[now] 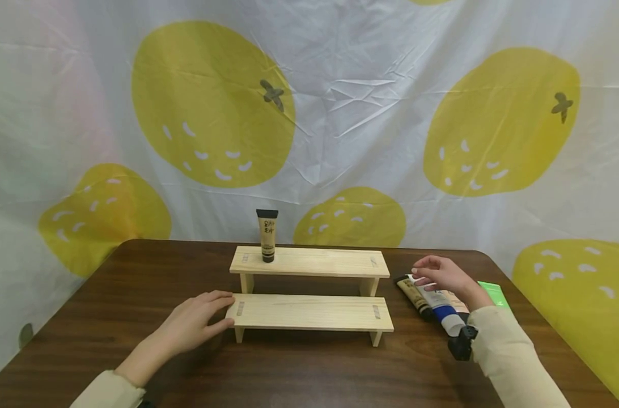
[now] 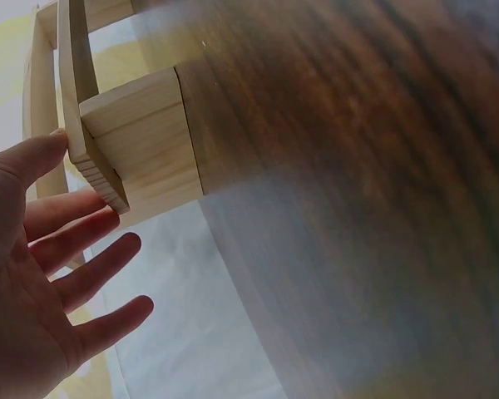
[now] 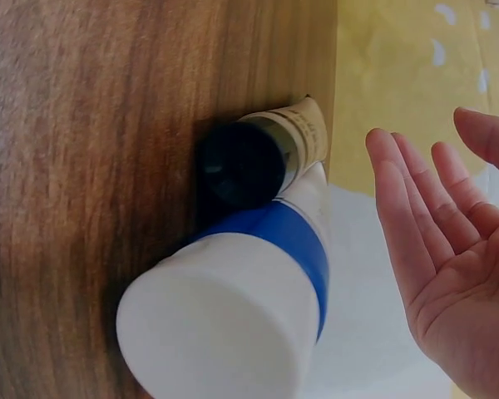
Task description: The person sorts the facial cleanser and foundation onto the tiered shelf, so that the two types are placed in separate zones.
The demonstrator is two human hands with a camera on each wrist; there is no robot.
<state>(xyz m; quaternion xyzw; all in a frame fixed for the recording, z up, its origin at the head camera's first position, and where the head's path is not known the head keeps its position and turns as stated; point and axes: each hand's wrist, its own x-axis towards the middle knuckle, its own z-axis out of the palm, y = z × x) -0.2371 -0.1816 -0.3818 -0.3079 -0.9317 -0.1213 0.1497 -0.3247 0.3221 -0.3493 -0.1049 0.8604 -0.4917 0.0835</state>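
A light wooden two-step rack [image 1: 309, 311] stands on the brown table. At the left end of its lower board, my left hand [image 1: 194, 318] touches the wood with thumb and fingertips, fingers spread and fairly straight. On the upper board stands a gold tube with a black cap [image 1: 268, 235], cap down. My right hand [image 1: 444, 276] hovers over several tubes lying to the right of the rack, its fingers loosely bent and holding nothing. Beneath it lie a white tube with a blue band [image 1: 444, 311] and another gold tube [image 1: 413, 294], whose black cap shows in the right wrist view.
A bright green tube [image 1: 493, 293] lies partly behind the right forearm, beside a peach-coloured tube [image 1: 456, 300]. Behind the table [image 1: 309, 374] hangs a white cloth [image 1: 340, 119] printed with yellow fruit.
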